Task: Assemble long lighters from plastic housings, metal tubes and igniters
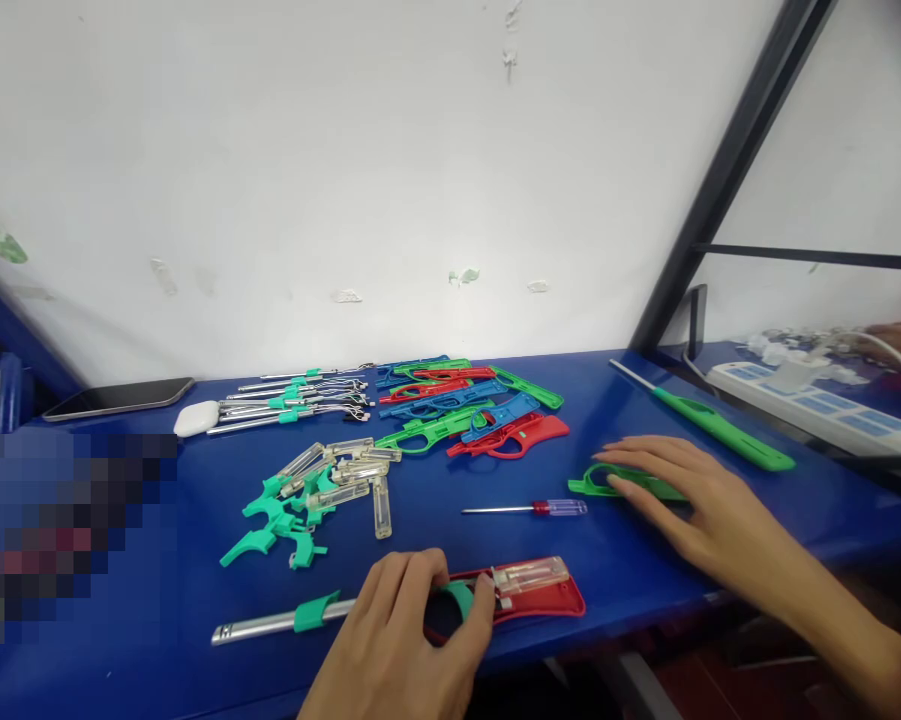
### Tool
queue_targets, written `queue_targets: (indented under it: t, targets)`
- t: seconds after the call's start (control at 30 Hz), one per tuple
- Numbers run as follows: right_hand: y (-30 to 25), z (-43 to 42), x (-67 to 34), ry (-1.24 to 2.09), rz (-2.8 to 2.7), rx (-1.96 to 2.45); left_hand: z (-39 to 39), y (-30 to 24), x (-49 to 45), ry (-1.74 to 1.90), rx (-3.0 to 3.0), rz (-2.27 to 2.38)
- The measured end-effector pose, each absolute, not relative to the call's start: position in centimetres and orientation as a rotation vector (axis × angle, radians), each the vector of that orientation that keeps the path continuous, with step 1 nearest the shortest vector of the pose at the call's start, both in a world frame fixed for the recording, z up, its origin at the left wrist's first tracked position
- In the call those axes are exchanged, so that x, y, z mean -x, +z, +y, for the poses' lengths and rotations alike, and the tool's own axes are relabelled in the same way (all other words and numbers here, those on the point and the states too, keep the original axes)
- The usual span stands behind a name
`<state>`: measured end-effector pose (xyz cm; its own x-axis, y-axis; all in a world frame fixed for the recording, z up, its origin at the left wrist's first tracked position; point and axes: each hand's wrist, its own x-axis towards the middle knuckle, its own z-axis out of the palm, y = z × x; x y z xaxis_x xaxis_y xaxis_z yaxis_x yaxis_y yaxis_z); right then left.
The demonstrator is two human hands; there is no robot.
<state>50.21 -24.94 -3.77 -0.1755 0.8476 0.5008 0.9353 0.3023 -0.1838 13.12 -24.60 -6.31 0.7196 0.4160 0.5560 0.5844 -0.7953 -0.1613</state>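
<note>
My left hand [412, 640] is closed on a gas lighter under assembly, its thumb and fingers at the teal trigger. The lighter's red half shell [544, 602] lies open-side up near the table's front edge. In it sits a clear fuel tank [529, 574]; a silver barrel [259, 627] with a teal collar points left. My right hand [682, 500], slightly blurred, has its thumb and fingers around a green lighter shell [637, 483] on the table; the palm hides part of it. Left of that hand lies a screwdriver [551, 508] with a red and clear handle.
Behind lie several coloured shells [487, 410], barrels with wires [292, 403], clear tanks [352, 475] and teal triggers [270, 525]. A whole green lighter [720, 428] rests at right, near a power strip [817, 400]. A phone [120, 397] and white case [196, 418] are left. Another person's hand [900, 345] shows far right.
</note>
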Motion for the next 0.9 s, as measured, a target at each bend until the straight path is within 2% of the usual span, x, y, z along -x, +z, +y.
queue_targets:
  t: [0.37, 0.9]
  targets:
    - [1.2, -16.8, -47.5, -0.122, -2.467, 1.440, -24.7, -5.7, -13.7, -0.805, 2.526, -0.778]
    - [0.5, -14.9, -44.8, -0.316, -2.623, 1.163, -24.7, -5.6, -14.0, -0.826, 2.485, -0.774]
